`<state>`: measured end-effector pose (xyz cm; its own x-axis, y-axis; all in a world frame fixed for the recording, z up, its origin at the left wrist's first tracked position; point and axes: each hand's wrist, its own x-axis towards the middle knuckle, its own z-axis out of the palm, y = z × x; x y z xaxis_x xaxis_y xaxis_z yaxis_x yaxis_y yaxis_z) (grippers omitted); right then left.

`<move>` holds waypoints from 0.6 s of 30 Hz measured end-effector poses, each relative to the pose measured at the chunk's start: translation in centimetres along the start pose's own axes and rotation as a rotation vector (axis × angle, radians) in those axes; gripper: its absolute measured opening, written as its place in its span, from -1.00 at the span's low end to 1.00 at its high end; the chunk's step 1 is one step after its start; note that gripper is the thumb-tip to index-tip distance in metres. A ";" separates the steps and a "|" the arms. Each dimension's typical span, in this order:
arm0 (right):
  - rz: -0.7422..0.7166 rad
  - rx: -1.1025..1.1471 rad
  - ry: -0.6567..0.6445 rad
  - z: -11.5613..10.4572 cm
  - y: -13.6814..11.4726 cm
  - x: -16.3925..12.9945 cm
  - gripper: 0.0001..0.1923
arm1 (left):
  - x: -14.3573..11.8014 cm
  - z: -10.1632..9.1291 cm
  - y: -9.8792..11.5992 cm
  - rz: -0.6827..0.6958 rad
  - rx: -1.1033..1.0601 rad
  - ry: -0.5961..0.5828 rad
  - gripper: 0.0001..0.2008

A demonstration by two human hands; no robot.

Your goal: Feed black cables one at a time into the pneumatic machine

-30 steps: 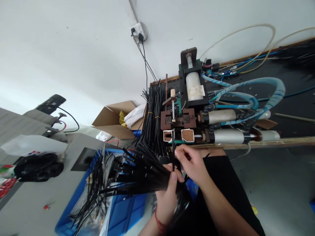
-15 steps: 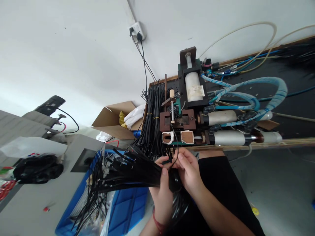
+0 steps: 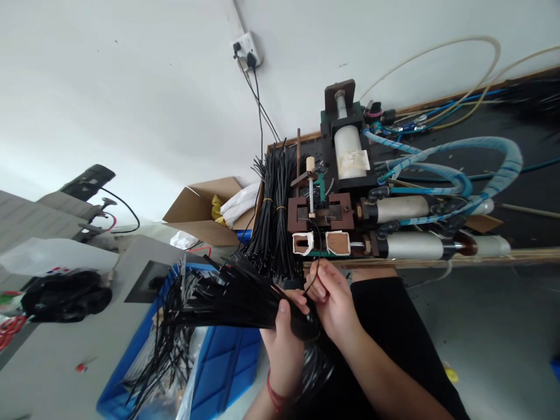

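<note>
My left hand (image 3: pixel 284 341) grips a thick bundle of black cable ties (image 3: pixel 227 294) that fans out to the left over a blue bin. My right hand (image 3: pixel 332 297) pinches a single black tie (image 3: pixel 315 265) between thumb and fingers. That tie curves up toward the two small square openings (image 3: pixel 324 243) at the front of a brown and green pneumatic fixture (image 3: pixel 326 210). Both hands meet just below the fixture's front edge.
A tied bundle of black ties (image 3: pixel 273 216) lies left of the fixture. Blue and cream hoses (image 3: pixel 459 163) loop over the dark bench to the right. A blue bin (image 3: pixel 219 367) with loose ties sits lower left, near an open cardboard box (image 3: pixel 205 210).
The straight upright tie held at the fixture is now bent into a curve in my right hand. The bundle in my left hand has dropped slightly and swung more level.
</note>
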<state>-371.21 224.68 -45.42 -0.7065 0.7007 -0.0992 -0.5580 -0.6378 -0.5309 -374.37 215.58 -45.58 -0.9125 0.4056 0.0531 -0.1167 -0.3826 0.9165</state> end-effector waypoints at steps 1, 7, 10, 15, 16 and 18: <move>0.007 -0.006 -0.001 0.0 0.0 0.0 -0.65 | 0.0 0.1 0.1 -0.005 0.007 0.000 -0.71; 0.036 -0.005 -0.014 0.0 0.1 0.1 -0.66 | 0.2 0.5 0.7 -0.028 -0.009 0.010 -0.65; 0.045 -0.014 -0.022 -0.1 0.1 0.2 -0.65 | 0.2 0.5 0.7 -0.036 -0.024 0.031 -0.68; 0.039 -0.026 -0.032 -0.3 0.3 0.1 -0.65 | 0.0 0.6 0.7 -0.017 0.018 0.045 -0.71; 0.027 -0.034 -0.035 -0.4 0.4 0.0 -0.65 | 0.0 0.6 0.7 -0.010 0.027 0.042 -0.71; -0.027 -0.096 -0.050 -0.7 0.3 -0.1 -0.63 | -0.1 0.6 0.8 -0.005 0.046 0.031 -0.72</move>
<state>-370.99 224.60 -46.18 -0.7138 0.6990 -0.0431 -0.5347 -0.5837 -0.6111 -374.14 215.73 -44.58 -0.9236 0.3816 0.0371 -0.1036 -0.3415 0.9341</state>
